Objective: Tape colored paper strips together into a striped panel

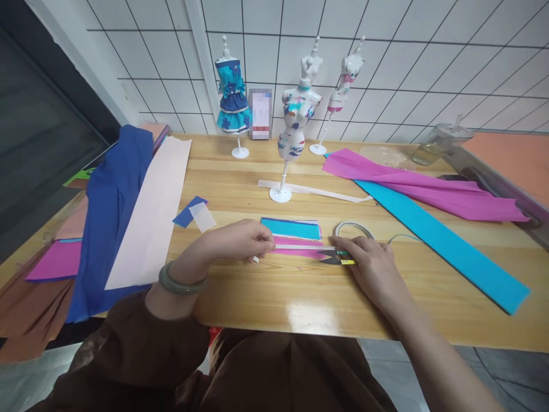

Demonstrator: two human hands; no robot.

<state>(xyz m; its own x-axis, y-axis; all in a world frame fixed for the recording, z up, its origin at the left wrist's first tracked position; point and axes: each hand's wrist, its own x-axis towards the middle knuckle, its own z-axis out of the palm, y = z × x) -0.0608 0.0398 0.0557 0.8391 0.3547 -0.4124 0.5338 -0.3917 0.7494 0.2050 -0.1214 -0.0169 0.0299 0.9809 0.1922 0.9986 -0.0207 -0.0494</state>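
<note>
My left hand (251, 240) is closed in a pinch on one end of a narrow white tape strip (300, 247). That strip runs straight across to my right hand (371, 260), which is closed around small scissors (332, 257) with dark blades and green and yellow marks. The blades point left, just under the tape. Behind my right fingers a tape roll (354, 224) touches them or nearly so; I cannot tell whether they grip it. Below the strip lies a pink piece (295, 243), with a blue piece (289, 229) just behind it. A tiny white scrap (256, 260) sits by my left fingertips.
Behind stand a white mannequin (295, 123), another mannequin (343, 86) and a blue-dressed mannequin (234, 94), near a phone (260, 114). Magenta sheet (412, 180) and a long turquoise strip (441, 246) lie right. Dark blue sheet (115, 217) and pale sheet (154, 212) lie left.
</note>
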